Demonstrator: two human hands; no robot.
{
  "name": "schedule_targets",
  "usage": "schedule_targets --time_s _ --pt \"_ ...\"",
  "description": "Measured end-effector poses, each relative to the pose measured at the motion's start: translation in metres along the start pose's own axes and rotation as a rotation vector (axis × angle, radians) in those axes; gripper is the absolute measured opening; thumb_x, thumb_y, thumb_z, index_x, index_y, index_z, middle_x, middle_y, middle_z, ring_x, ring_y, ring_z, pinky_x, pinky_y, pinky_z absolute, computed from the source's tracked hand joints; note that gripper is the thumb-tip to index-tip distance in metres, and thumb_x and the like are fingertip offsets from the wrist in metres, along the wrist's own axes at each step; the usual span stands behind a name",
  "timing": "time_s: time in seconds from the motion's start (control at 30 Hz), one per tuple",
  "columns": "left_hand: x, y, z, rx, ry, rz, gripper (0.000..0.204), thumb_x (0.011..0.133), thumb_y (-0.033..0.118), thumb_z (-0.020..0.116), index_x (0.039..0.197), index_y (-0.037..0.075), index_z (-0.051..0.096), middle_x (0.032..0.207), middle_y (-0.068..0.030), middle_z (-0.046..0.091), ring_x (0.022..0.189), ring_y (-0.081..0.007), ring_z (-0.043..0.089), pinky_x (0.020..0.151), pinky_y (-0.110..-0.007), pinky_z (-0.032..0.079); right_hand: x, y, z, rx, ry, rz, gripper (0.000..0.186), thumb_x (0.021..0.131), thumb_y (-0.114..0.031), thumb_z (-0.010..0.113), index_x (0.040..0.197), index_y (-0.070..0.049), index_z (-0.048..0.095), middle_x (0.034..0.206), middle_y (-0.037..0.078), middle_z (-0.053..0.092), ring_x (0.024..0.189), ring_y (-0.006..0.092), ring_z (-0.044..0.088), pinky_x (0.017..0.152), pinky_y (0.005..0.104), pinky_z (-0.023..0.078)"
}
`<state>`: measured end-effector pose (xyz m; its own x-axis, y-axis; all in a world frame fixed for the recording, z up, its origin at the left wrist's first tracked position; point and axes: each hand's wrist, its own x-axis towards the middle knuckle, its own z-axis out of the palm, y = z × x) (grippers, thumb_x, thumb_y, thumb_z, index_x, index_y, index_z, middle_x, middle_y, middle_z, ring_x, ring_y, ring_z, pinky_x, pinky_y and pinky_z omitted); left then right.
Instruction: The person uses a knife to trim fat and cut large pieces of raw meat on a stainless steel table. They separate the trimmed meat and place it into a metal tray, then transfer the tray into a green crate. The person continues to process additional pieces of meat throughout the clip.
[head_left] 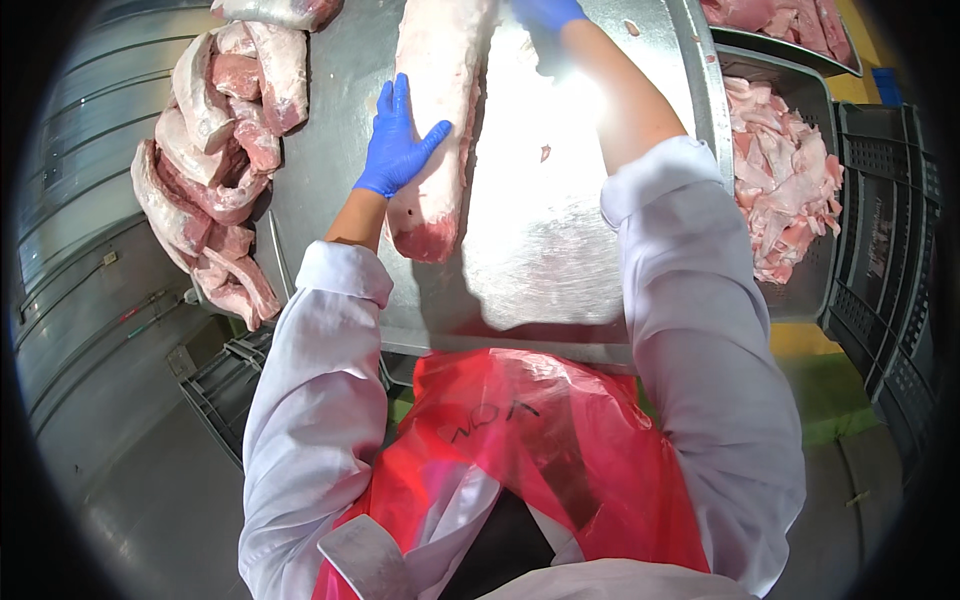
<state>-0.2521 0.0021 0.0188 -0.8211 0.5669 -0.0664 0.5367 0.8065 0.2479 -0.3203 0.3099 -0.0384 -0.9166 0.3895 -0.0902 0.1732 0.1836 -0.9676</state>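
A long slab of pale, fat-covered meat (437, 185) lies lengthwise on the steel table (540, 270), its redder end toward me. My left hand (400, 150), in a blue glove, rests on the slab's left side with its fingers spread. At the top edge of the view, just right of the slab's far part, is my right hand (548, 12), also blue-gloved. It is blurred and partly cut off, so its fingers and anything in them cannot be made out.
A pile of meat pieces (215, 150) covers the table's left edge. To the right, a grey bin (815, 270) holds pale trimmings (780, 180), with a tray of meat (790, 30) beyond it. Black plastic crates (880, 240) stand at far right. Small scraps dot the table.
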Motion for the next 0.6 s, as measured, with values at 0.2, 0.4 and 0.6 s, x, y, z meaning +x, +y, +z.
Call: schedule_targets --time_s 0.2,0.4,0.6 --pt "-0.005 -0.014 0.009 -0.019 0.034 0.124 0.106 0.083 0.052 0.069 0.154 -0.008 0.018 0.159 -0.0322 0.020 0.149 -0.0440 0.020 0.122 -0.046 0.021 -0.008 -0.018 0.016 -0.097 -0.177 0.156 0.076 0.089 -0.024 0.058 0.156 -0.011 0.025 0.116 0.026 0.067 0.095 0.0384 0.070 0.083 0.0449 0.057" --pt "-0.006 -0.015 0.009 -0.028 0.052 0.171 0.106 0.083 0.051 0.068 0.155 -0.008 0.016 0.161 -0.0308 0.016 0.151 -0.0421 0.017 0.123 -0.045 0.019 -0.075 0.048 0.076 -0.223 0.180 -0.138 0.057 0.099 -0.024 0.044 0.153 -0.010 0.032 0.127 0.032 0.059 0.108 0.0512 0.062 0.093 0.0553 0.051" --pt "-0.012 -0.029 0.013 -0.043 0.065 0.183 0.109 0.078 0.049 0.073 0.154 -0.008 0.018 0.161 -0.0311 0.016 0.150 -0.0436 0.018 0.123 -0.045 0.022 -0.057 0.015 0.058 -0.340 -0.108 -0.044 0.059 0.099 -0.025 0.045 0.153 -0.007 0.031 0.125 0.031 0.061 0.112 0.0485 0.061 0.094 0.0498 0.051"
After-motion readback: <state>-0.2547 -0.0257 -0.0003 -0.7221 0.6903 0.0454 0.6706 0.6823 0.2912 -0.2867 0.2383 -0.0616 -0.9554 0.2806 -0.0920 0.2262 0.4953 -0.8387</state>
